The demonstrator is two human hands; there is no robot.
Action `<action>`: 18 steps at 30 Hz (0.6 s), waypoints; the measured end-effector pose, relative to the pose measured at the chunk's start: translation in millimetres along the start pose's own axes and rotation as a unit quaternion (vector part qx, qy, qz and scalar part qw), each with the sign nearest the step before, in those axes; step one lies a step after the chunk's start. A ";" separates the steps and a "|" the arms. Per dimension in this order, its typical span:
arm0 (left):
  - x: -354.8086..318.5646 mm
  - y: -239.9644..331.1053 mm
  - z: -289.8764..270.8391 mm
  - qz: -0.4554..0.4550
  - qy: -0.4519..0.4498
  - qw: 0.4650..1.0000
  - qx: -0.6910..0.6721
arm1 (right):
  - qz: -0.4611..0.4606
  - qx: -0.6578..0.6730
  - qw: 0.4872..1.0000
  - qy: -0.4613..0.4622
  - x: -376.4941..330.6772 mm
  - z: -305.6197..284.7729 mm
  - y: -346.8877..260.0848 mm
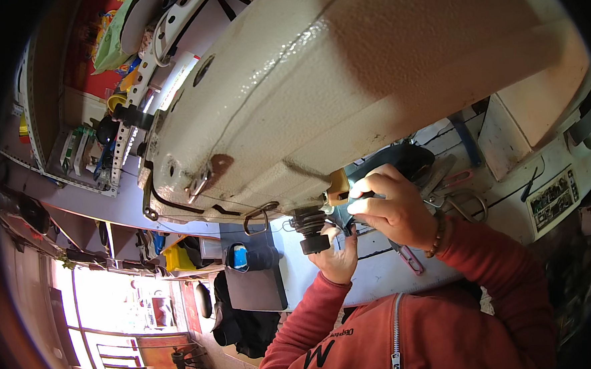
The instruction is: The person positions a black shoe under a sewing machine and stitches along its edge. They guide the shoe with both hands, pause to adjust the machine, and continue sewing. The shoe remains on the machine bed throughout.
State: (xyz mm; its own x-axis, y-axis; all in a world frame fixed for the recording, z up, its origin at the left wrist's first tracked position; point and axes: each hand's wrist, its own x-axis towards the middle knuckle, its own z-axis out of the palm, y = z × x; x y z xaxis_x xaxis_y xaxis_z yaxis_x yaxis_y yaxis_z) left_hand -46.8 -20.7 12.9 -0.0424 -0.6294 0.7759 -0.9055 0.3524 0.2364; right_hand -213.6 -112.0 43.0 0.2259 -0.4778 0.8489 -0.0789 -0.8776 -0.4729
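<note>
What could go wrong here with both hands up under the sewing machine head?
1. The right hand pinches a small dark tool close against the sewing machine head; a slip could jab the left hand just below it.
2. The left hand sits beside the black knob; fingers could get pinched if anything turns.
3. Scissors lie loose on the table near the right wrist and could be knocked off.

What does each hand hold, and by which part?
The right hand grips a thin dark tool by its handle end. The left hand is cupped under the black knob of the sewing machine; a hold cannot be told.
</note>
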 end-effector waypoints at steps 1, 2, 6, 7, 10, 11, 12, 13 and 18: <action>0.9 -1.6 1.2 0.028 0.003 1.000 0.009 | -0.010 -0.010 1.000 0.002 0.0 -0.9 0.0; 1.1 -2.4 0.3 0.034 0.002 0.999 0.002 | -0.019 -0.019 1.000 -0.011 -0.2 -2.5 -0.1; 0.4 -3.4 -7.3 0.052 0.005 0.999 -0.010 | -0.060 -0.046 0.996 -0.052 0.8 -9.3 1.4; 0.0 -2.6 -8.6 0.049 0.005 0.999 -0.017 | -0.070 -0.042 0.995 -0.058 1.6 -10.6 2.6; -0.3 -0.3 -10.8 0.033 -0.001 0.999 -0.034 | -0.084 -0.055 0.991 -0.090 2.3 -14.2 5.8; -0.1 0.4 -10.9 0.022 -0.001 0.999 -0.039 | -0.087 -0.071 0.992 -0.064 0.3 -15.5 4.6; -0.4 1.4 -11.1 0.010 -0.001 0.999 -0.043 | -0.087 -0.084 0.991 -0.050 -3.4 -16.2 1.8; -0.3 1.7 -10.9 0.001 0.000 0.999 -0.043 | -0.073 -0.098 0.991 -0.051 -7.8 -16.0 -2.0; 0.3 -2.9 -14.3 0.011 -0.020 0.999 -0.038 | 0.276 0.119 0.951 0.068 -41.2 19.0 -46.9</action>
State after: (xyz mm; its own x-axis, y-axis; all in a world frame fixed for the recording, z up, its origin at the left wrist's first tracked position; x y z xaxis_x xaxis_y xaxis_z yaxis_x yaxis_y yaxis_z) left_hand -38.2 -12.0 20.8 -0.0814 -0.6477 0.7575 -0.8691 0.4182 0.2642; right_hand -200.8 -50.4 25.7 0.0850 -0.8777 0.4717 0.0770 -0.4662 -0.8813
